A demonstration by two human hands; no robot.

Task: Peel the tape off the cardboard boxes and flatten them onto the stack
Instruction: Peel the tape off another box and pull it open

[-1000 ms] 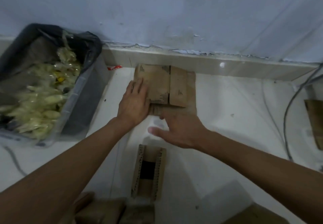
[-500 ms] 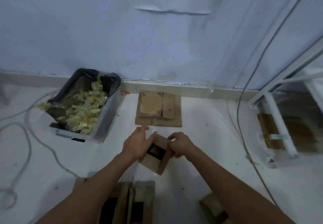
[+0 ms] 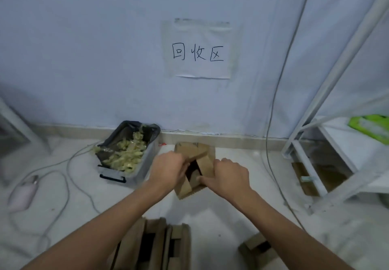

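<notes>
A recycling corner in a storeroom or workshop. A paper sign taped to the pale wall reads 回收区, "recycling area". Below it on the white floor lies a stack of flattened cardboard against the skirting, beside a bin lined with a black bag and full of crumpled tape. Open boxes wait nearby. A white metal rack stands at the right, and cables trail across the floor.
</notes>
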